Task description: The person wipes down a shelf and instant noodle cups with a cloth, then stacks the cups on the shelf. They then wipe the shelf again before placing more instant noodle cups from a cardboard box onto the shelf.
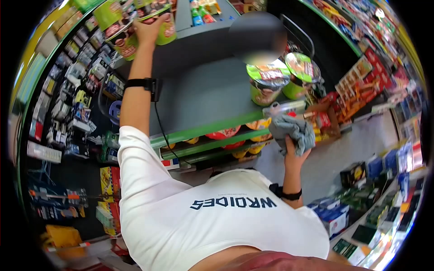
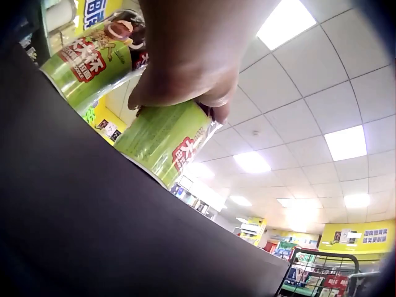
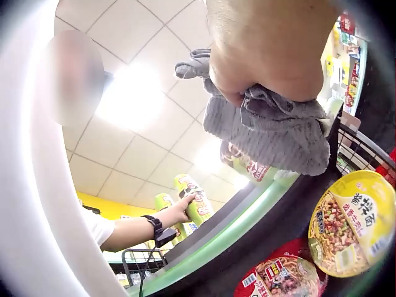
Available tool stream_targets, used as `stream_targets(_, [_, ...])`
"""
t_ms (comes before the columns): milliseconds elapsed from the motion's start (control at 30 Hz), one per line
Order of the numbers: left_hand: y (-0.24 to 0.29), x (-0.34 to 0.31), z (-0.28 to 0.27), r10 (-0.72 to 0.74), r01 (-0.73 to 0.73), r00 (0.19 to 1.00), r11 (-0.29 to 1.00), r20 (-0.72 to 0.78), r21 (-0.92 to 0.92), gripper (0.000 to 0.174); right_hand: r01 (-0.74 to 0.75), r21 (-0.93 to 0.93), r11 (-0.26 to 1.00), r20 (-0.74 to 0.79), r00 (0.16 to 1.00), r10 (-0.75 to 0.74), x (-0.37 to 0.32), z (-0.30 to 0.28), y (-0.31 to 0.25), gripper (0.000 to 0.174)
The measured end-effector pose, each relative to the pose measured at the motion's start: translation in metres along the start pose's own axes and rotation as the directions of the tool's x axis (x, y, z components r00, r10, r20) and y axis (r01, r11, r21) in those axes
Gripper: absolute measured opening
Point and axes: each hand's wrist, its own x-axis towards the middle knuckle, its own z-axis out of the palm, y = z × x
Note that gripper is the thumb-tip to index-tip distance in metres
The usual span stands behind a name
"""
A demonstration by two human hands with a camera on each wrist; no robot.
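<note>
At the far left end of the shelf, my left hand (image 1: 148, 30) grips a green instant noodle cup (image 2: 164, 142), its fingers over one end of it. Other green noodle cups (image 1: 108, 25) in clear wrap stand close beside that hand. My right hand (image 1: 296, 158) holds a crumpled grey cloth (image 1: 294, 131) by the shelf's front right corner. In the right wrist view the cloth (image 3: 272, 139) hangs bunched under the fingers. Two green noodle cups (image 1: 266, 86) with shiny lids stand at the shelf's right end, just beyond the cloth.
The dark grey shelf (image 1: 203, 90) has a green front edge (image 1: 208, 132). Noodle bowls, among them a yellow one (image 3: 352, 226) and a red one (image 3: 281, 278), sit on the level below. Wire guards (image 1: 298, 34) stand at the shelf ends. Packed goods (image 1: 81, 104) line the left side.
</note>
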Motion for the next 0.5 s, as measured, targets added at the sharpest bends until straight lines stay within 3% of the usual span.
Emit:
stream_targets(33, [0.001, 0.000, -0.004, -0.030, 0.031, 0.998, 0.999, 0.062, -0.016, 0.100, 0.043, -0.039, 0.998, 0.029, 0.999, -0.042, 0.000, -0.004, 0.008, 0.020])
stream_targets(100, [-0.020, 0.005, -0.014, -0.040, 0.042, 0.977, 0.999, 0.208, -0.007, 0.092, -0.087, 0.071, 0.994, 0.020, 0.996, 0.086, 0.003, -0.006, 0.002, 0.020])
stream_targets(167, [-0.028, -0.012, -0.018, -0.068, 0.072, 0.992, 0.997, 0.102, -0.035, 0.087, -0.084, 0.062, 0.995, -0.001, 0.996, 0.084, 0.012, -0.012, 0.000, 0.022])
stream_targets(233, [0.000, -0.049, -0.022, -0.023, 0.025, 0.992, 1.000, 0.120, -0.009, 0.081, -0.072, 0.067, 0.995, -0.007, 0.997, 0.073, 0.022, -0.021, -0.005, 0.024])
stream_targets(300, [0.061, -0.120, -0.019, 0.148, -0.157, 0.984, 0.984, 0.096, 0.089, 0.079, -0.219, 0.128, 0.967, -0.023, 0.974, 0.224, 0.036, -0.033, -0.012, 0.031])
stream_targets(367, [0.126, -0.194, -0.017, 0.056, -0.028, 0.939, 0.996, 0.338, -0.086, 0.083, -0.094, 0.049, 0.994, -0.070, 0.993, 0.098, 0.055, -0.048, -0.011, 0.036])
stream_targets(400, [0.149, -0.226, -0.015, 0.081, -0.033, 0.874, 0.994, 0.479, -0.109, 0.089, -0.086, 0.083, 0.993, -0.115, 0.989, 0.095, 0.067, -0.049, -0.022, 0.035])
stream_targets(433, [0.164, -0.249, -0.013, 0.082, -0.055, 0.796, 0.997, 0.600, -0.063, 0.097, 0.007, 0.051, 0.999, -0.147, 0.989, 0.000, 0.079, -0.054, -0.024, 0.036])
stream_targets(500, [0.177, -0.282, 0.006, -0.049, 0.115, 0.700, 0.992, 0.713, -0.044, 0.113, 0.230, -0.013, 0.973, -0.262, 0.938, -0.226, 0.111, -0.052, -0.028, 0.040])
